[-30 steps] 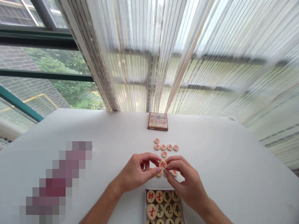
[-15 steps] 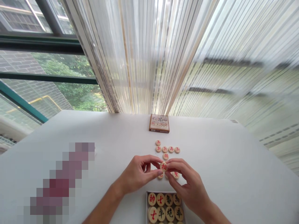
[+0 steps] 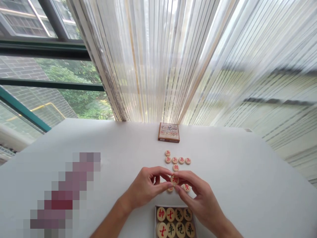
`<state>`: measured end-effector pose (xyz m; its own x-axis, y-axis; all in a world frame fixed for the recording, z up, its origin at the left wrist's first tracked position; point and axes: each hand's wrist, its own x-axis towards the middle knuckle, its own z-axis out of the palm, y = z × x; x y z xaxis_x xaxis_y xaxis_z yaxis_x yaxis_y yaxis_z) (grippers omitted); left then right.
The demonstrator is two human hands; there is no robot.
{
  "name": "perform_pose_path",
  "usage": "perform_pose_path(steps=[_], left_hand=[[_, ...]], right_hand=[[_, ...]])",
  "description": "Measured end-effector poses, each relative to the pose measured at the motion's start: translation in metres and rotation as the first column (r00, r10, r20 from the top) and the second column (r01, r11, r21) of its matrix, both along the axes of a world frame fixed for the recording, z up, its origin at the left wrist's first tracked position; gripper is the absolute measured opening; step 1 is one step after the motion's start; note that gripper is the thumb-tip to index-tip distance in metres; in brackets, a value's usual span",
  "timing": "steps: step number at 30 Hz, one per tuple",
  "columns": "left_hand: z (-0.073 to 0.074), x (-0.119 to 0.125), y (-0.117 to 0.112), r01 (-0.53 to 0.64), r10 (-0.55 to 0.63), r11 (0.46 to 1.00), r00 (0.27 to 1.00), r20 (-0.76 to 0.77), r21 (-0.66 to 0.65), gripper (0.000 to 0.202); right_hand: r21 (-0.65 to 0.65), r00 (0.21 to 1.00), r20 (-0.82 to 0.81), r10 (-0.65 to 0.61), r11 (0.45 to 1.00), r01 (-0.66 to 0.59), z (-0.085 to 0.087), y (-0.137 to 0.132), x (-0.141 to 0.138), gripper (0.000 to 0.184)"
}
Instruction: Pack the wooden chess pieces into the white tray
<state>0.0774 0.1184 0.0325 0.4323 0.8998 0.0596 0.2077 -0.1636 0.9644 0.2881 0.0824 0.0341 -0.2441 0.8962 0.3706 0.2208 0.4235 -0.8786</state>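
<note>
White table (image 3: 247, 172), left hand (image 3: 146, 186) and right hand (image 3: 198, 198) together pinching one red-marked wooden disc (image 3: 174, 179)

Pale wood, red character on pinched piece (image 3: 174, 179); red and black characters in tray (image 3: 174, 206); white table (image 3: 235, 172); white-striped curtain (image 3: 173, 59).

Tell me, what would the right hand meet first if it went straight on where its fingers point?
The right hand points up-left at the red-marked piece that both hands pinch. Pushing on, it would likely meet the left hand, whose fingertips sit just behind the piece; depth is hard to judge.
</note>
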Motion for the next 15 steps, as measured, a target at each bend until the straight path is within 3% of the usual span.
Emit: perform_pose_path(steps=[9,15], left_hand=[[0.0049,0.0,-0.0016,0.001,-0.001,1.0,1.0,0.004,0.014,0.025],[0.0038,-0.0006,0.0004,-0.027,0.028,0.999,1.0,-0.003,0.037,0.02]], right_hand=[[-0.275,0.981,-0.191,0.019,0.959,-0.072,-0.0027,-0.0028,-0.0013,0.02],[-0.302,0.956,-0.292,0.028,0.946,-0.12,-0.0047,0.0005,0.0009,0.015]])
